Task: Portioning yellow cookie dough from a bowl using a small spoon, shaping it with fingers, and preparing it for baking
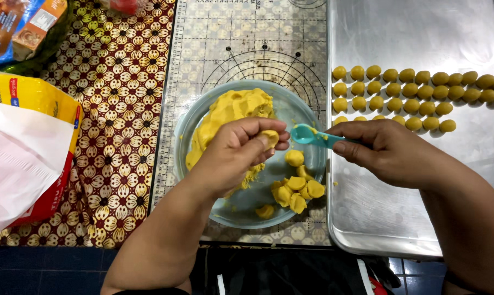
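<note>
A clear glass bowl [188,129] sits on a gridded pastry mat and holds a big mass of yellow dough [230,112] plus several small scooped lumps [296,188] at its right side. My left hand [236,153] hovers over the bowl, fingers closed around a small piece of dough [270,137]. My right hand [386,150] grips a small teal measuring spoon [307,134], its scoop pointing left at the bowl's rim, close to my left fingertips.
A metal baking tray [411,213] lies to the right, with rows of several yellow dough balls [411,90] across its far part. The transparent mat [241,38] covers a floral tablecloth [113,109]. A yellow and red bag [34,142] lies at the left.
</note>
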